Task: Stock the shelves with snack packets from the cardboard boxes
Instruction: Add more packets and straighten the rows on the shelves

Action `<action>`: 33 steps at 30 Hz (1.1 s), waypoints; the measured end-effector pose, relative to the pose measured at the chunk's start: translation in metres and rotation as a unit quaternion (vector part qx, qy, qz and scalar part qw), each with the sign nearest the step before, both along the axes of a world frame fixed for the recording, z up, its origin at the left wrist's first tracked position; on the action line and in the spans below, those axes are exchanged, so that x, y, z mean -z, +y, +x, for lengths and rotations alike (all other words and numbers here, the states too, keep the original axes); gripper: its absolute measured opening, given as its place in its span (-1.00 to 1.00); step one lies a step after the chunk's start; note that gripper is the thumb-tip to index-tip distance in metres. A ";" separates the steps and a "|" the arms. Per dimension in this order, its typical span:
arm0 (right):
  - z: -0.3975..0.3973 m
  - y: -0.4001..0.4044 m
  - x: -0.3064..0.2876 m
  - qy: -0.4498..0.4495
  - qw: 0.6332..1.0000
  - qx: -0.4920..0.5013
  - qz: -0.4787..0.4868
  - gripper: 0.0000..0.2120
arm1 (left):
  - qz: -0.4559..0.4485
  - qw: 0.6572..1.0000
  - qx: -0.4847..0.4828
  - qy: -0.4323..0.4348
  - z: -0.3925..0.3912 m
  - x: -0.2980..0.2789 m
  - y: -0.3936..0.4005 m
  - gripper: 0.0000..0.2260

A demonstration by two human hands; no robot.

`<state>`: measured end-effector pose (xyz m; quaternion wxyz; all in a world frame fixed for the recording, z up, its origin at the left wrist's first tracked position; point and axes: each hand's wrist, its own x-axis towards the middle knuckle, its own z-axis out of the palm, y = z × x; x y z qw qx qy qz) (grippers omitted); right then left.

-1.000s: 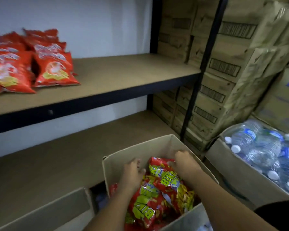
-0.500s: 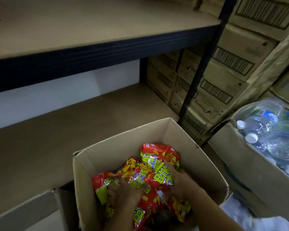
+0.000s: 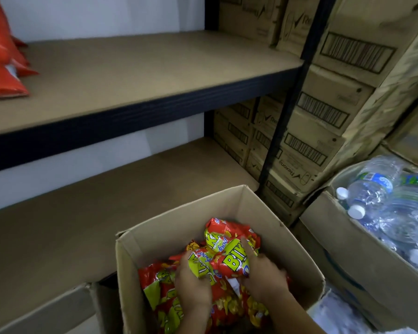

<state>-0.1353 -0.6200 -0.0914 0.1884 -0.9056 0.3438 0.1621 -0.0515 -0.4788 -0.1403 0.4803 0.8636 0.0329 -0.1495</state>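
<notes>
Change: half a second back both hands lay low among the packets; now the left hand (image 3: 193, 285) and right hand (image 3: 263, 278) have gathered a bunch (image 3: 227, 251) and raised it toward the top of the box (image 3: 179, 235).
View: the camera has tipped up a little since then, so more of the upper shelf (image 3: 143, 68) shows, with red bags (image 3: 3, 61) at its left end.
Meaning: by my reading the pick is made and the lift has begun; the carry to a shelf comes next.
Left grip: fingers curled round the left side of the bunch, thumb on the green print.
Right grip: fingers pressed and partly curled over the right side of the bunch, one finger lying straight along a packet; I judge it a hold, though blur hides the fingertips.
Bunch: between the two hands, touching both, its far end sticking out beyond the fingers.
Loose packets: under and behind the hands, in the box.
Lower shelf (image 3: 82, 213): just beyond the box's far wall, ahead of the grip.
Upper shelf: above and well ahead of the grip.
Water bottles (image 3: 384, 203): in a carton right of the right hand, apart from it.
Risk: slick crumpled packets may slip out of a two-sided squeeze.
</notes>
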 end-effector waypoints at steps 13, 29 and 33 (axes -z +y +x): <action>-0.019 0.039 -0.114 -0.281 0.953 0.092 -0.065 -0.04 | -0.106 0.963 0.183 -0.165 0.016 -0.196 0.074 -0.37; 0.041 0.080 -0.327 -0.547 0.821 0.043 -0.158 -0.10 | -0.238 0.888 0.172 -0.353 0.053 -0.429 0.126 -0.40; 0.068 0.079 -0.359 -0.565 0.806 0.041 -0.173 -0.11 | -0.229 0.888 0.202 -0.344 0.080 -0.458 0.134 -0.17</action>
